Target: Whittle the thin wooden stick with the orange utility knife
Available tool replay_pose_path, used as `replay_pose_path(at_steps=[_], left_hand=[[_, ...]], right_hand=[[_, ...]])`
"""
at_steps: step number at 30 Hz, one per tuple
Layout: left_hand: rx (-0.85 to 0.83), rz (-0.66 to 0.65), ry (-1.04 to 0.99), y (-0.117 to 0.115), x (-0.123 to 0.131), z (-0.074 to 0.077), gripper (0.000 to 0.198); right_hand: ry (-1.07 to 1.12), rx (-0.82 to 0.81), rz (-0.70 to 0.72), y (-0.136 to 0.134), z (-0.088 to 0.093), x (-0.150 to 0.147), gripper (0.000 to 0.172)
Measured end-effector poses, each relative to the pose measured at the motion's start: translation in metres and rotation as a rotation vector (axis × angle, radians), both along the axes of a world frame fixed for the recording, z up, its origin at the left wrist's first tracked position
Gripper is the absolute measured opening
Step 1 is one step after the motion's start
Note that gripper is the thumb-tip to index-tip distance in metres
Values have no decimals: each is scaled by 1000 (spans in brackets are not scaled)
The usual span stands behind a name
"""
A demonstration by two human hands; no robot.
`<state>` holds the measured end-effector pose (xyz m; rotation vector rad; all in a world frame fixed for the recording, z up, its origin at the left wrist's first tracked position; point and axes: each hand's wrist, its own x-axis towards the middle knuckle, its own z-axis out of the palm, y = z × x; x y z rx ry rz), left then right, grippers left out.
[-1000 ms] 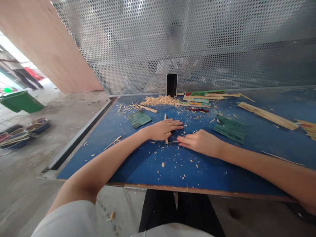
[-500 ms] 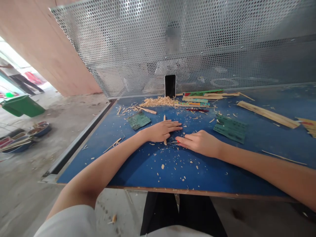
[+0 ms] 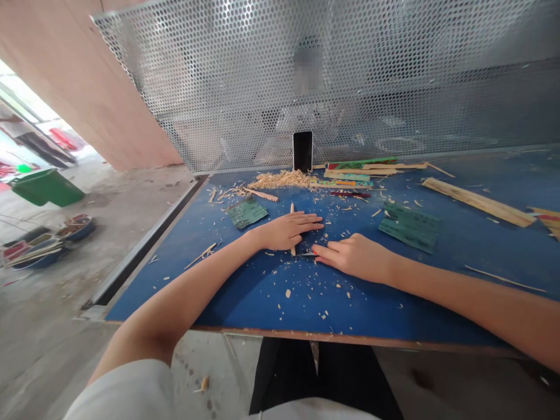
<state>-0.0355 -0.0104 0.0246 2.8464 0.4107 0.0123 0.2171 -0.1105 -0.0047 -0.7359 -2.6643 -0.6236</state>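
Left hand (image 3: 290,231) over stick (image 3: 293,251); right hand (image 3: 352,256) holds slim tool (image 3: 306,254).

A phone (image 3: 303,151) stands before a perforated panel (image 3: 227,76), a green bin (image 3: 50,188) far left.

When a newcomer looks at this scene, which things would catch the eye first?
Probably the bare left hand, flat across a slim, pale wooden stick on the blue tabletop, and the right hand, holding a thin, dark tool at the stick's near end. Beyond them, a white-edged, black-screened phone stands upright before the grey perforated metal panel, near a heap of pale wood shavings.
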Motion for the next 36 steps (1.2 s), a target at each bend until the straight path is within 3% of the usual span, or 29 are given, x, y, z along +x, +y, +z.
replay_pose_path(at_steps=[7,20,26,36], left_hand=[[12,-6,-8,3,1,-4,70],[9,7,10,3,2,-5,76],[18,-2,-10,2,3,-5,69],[20,13,-19,2,5,-7,66]], right_hand=[[76,61,7,3,-3,3,33],[-24,-30,-19,1,3,-2,32],[83,39,15,5,1,6,31],[24,-1,-7,5,2,1,33]])
